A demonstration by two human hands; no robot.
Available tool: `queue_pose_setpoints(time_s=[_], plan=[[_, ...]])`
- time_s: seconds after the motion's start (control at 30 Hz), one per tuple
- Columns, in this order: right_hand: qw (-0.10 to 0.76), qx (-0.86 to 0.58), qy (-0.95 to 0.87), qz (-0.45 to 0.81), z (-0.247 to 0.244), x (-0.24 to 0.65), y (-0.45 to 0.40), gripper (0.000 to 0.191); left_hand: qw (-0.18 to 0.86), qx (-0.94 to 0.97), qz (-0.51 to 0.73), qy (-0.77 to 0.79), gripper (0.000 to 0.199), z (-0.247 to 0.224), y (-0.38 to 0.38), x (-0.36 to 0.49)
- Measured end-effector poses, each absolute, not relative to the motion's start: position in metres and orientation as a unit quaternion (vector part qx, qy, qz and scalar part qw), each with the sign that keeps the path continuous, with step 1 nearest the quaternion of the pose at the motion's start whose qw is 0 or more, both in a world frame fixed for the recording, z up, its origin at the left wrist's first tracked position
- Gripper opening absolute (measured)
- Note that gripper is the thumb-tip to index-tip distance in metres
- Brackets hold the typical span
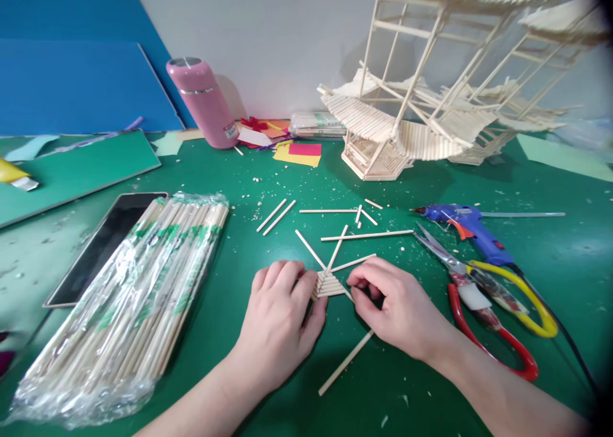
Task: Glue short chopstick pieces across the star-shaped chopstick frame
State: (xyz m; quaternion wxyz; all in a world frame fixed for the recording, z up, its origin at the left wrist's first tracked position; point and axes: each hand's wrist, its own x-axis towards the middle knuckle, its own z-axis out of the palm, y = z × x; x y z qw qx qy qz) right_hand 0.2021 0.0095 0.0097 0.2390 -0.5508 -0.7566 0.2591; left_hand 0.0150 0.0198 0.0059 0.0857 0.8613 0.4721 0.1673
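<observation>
A small star-shaped frame of thin wooden sticks (330, 286) lies on the green table, its spokes fanning outward and short sticks laid side by side across its near part. My left hand (280, 315) is closed on the left side of this frame, thumb at its near edge. On the other side, my right hand (400, 303) has curled fingers and thumb around the end of a right-hand spoke; the fingertips partly hide it. Partly under the right hand, a loose stick (345, 363) slants toward me. Beyond the frame lie a long stick (366, 236) and several shorter cut pieces.
Plastic-wrapped chopsticks (129, 296) lie on a dark phone-like slab (100, 252) at left. Red-handled cutters (479, 296), yellow-handled scissors (541, 309) and a blue glue gun (472, 229) lie at right. Behind stand a pink bottle (205, 108) and a stick-built pavilion model (383, 124).
</observation>
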Motion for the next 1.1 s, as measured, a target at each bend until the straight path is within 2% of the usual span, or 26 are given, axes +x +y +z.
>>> queue_pose_setpoints(time_s=[0.73,1.1], plan=[[0.218,-0.551,-0.77,0.236,0.0091,0.2004,0.0096,0.008,0.087,0.865,0.173,0.462,0.017,0.0051,0.0203,0.0149],[0.231,-0.557,-0.768,0.217,0.0093,0.1968,0.0088,0.011,0.074,0.865,0.168,0.467,0.019,0.0049,0.0196,0.0152]])
